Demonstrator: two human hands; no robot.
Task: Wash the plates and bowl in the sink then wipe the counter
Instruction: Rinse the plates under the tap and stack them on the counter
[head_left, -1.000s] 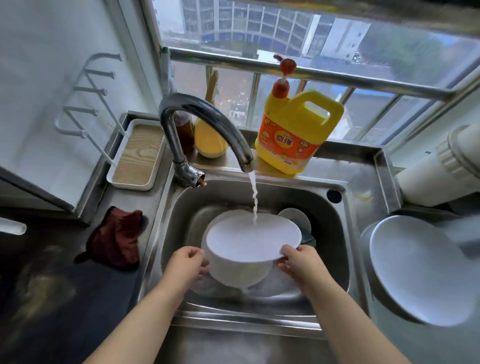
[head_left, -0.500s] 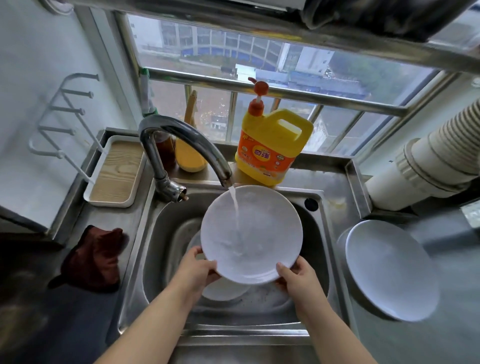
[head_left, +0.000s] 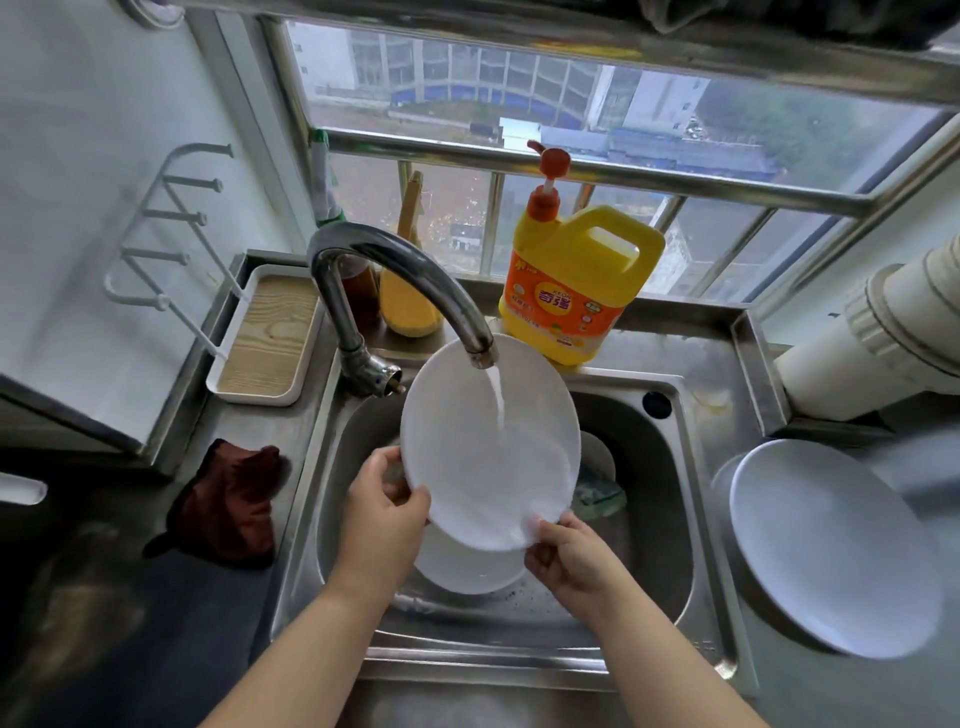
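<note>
Hands, left hand (head_left: 382, 512) and right hand (head_left: 566, 553), fingers clamped on round white plate (head_left: 488, 441), have tilted it upright under running tap water (head_left: 497, 395); rinsing underway, bowl still waiting.

**Crowded basin, open front edge**

The tilted plate (head_left: 491, 447) held under the faucet (head_left: 395, 275) fills the middle of the sink (head_left: 670, 499); a bowl (head_left: 467, 569) sits beneath it. The detergent jug (head_left: 576, 291) blocks the back ledge. Right, another plate (head_left: 831, 545) covers the counter (head_left: 727, 364). Left, a cloth (head_left: 228, 504) lies beside the basin.
</note>
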